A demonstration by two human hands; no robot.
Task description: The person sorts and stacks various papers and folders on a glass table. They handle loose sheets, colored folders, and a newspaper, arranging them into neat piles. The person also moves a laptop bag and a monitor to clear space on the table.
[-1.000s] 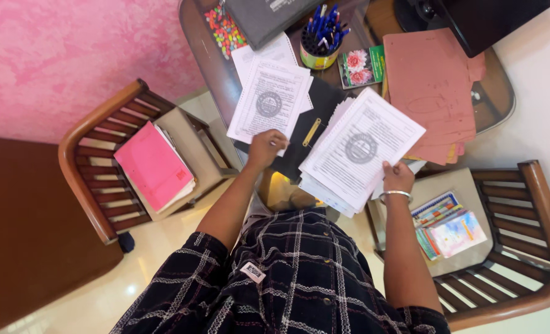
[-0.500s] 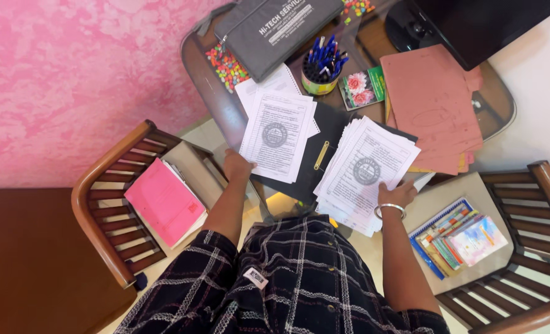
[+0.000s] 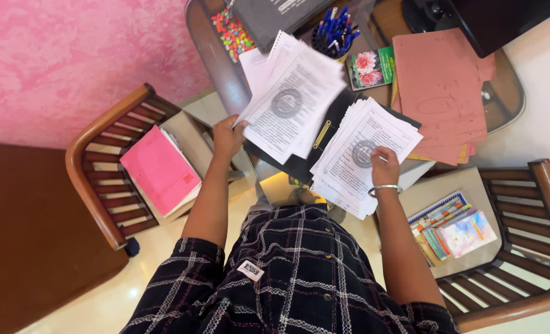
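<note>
Papers (image 3: 290, 108) pinched in left hand (image 3: 227, 136); right hand (image 3: 383, 166) flat, open on stack (image 3: 358, 154); pen cup (image 3: 332, 38) full

The lifted sheets (image 3: 290, 105) at upper center are blurred. The frame's top edge cuts off the grey box (image 3: 275, 18), pen cup (image 3: 334, 40) and black monitor (image 3: 491, 21).

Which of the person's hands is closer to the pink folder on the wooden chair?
The left. The left hand, lifting a printed sheet, is just right of the pink folder. The right hand rests on the paper stack, farther right.
</note>
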